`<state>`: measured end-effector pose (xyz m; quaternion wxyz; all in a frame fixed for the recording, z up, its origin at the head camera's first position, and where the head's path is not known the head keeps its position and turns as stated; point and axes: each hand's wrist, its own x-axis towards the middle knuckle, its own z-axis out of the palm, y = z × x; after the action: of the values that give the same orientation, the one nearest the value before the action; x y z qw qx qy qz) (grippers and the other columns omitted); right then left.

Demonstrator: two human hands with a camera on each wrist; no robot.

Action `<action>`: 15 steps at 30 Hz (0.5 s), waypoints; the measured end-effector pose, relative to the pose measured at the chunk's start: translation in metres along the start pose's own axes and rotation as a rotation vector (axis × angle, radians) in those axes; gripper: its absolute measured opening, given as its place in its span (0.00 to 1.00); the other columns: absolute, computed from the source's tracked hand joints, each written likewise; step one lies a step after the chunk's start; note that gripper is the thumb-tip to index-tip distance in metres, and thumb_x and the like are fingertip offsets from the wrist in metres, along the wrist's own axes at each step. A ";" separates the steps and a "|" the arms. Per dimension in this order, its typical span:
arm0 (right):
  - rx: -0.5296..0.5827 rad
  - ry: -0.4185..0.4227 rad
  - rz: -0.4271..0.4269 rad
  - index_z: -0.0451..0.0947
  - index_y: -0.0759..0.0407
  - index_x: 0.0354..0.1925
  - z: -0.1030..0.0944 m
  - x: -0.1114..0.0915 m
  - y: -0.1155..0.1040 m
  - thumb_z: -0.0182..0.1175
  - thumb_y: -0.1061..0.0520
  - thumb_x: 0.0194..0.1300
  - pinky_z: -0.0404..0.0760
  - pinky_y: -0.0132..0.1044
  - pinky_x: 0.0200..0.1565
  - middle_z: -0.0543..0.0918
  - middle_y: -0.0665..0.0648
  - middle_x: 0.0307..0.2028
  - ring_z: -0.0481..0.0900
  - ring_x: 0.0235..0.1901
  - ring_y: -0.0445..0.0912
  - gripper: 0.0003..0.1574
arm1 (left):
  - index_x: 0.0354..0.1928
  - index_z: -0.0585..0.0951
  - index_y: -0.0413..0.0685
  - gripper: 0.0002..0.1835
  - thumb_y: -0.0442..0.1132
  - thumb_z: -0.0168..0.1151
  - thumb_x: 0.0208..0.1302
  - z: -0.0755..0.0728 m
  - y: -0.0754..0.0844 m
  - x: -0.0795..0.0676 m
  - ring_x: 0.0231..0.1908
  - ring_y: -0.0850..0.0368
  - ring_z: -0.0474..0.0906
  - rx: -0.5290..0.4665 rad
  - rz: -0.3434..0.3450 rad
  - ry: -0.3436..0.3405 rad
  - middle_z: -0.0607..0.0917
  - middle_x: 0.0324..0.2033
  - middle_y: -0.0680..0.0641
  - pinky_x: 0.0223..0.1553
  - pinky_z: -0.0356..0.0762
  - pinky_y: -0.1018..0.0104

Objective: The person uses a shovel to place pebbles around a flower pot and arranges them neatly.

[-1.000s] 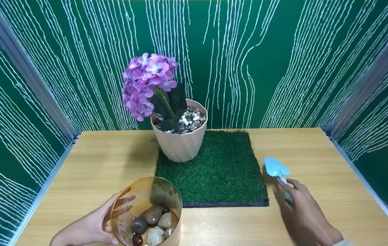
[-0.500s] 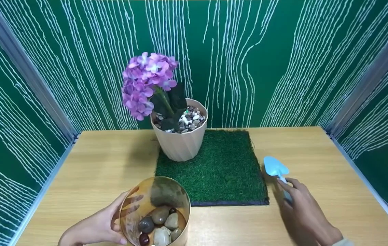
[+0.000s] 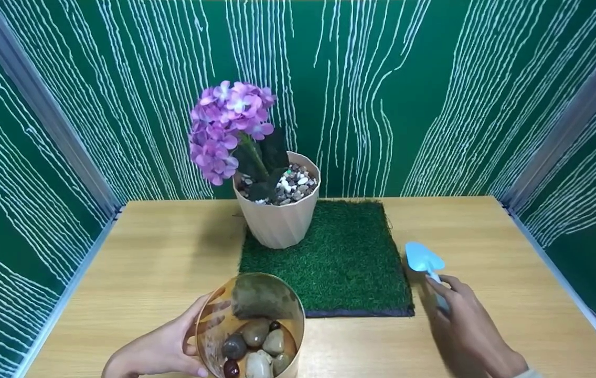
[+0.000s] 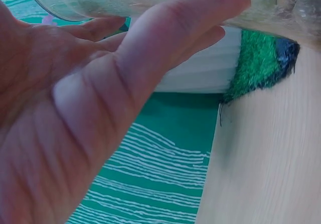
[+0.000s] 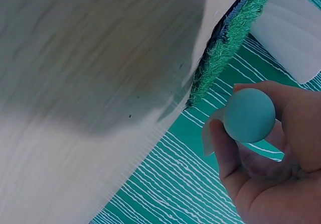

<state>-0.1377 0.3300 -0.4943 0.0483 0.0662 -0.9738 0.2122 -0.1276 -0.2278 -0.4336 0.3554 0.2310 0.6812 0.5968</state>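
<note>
My left hand [image 3: 167, 344] grips the side of a clear amber container [image 3: 269, 296] at the front of the table. Its thumb lies on the near side, and its fingers show through the wall. Inside, several smooth stones [image 3: 254, 333] in grey, brown, white and dark red lie on the bottom. In the left wrist view, the thumb [image 4: 190, 13] lies along the container's wall. At the right, my right hand [image 3: 468, 315] pinches the handle of a small light-blue trowel [image 3: 424, 257], its blade pointing away. The round end of its handle [image 5: 249, 115] fills the right wrist view's grip.
Behind the container, a green artificial grass mat [image 3: 350, 262] lies on the wooden table [image 3: 161, 241]. On its back left corner stands a pale ribbed pot [image 3: 277, 226] with pebbles [image 3: 295, 184] and a purple flower [image 3: 230, 126]. Green white-lined walls [image 3: 424, 105] enclose the table.
My left hand has shifted to the right with the container and the stones inside it. The right hand and the trowel stay in nearly the same place.
</note>
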 end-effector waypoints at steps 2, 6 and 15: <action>-0.018 0.029 -0.028 0.72 0.65 0.73 0.001 0.000 0.001 0.67 0.74 0.63 0.77 0.73 0.58 0.75 0.76 0.65 0.75 0.62 0.73 0.41 | 0.86 0.36 0.54 0.61 0.42 0.73 0.69 0.002 0.000 0.003 0.77 0.35 0.62 -0.001 0.040 -0.018 0.49 0.82 0.29 0.70 0.76 0.57; -0.028 0.077 -0.068 0.75 0.68 0.70 0.003 0.000 0.004 0.69 0.75 0.59 0.79 0.70 0.56 0.78 0.76 0.61 0.78 0.58 0.71 0.40 | 0.86 0.40 0.55 0.61 0.42 0.76 0.66 0.007 -0.001 0.011 0.77 0.36 0.63 0.029 0.102 -0.033 0.52 0.82 0.31 0.70 0.75 0.58; 0.048 -0.008 0.011 0.71 0.64 0.74 -0.001 -0.001 0.002 0.65 0.69 0.69 0.75 0.73 0.60 0.73 0.76 0.67 0.73 0.64 0.72 0.38 | 0.86 0.40 0.54 0.62 0.43 0.77 0.65 0.016 0.001 0.027 0.76 0.30 0.61 0.024 0.128 -0.067 0.52 0.81 0.30 0.70 0.76 0.47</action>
<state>-0.1373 0.3326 -0.4945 0.0417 0.0627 -0.9689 0.2357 -0.1332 -0.1969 -0.4387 0.3362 0.2981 0.6599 0.6022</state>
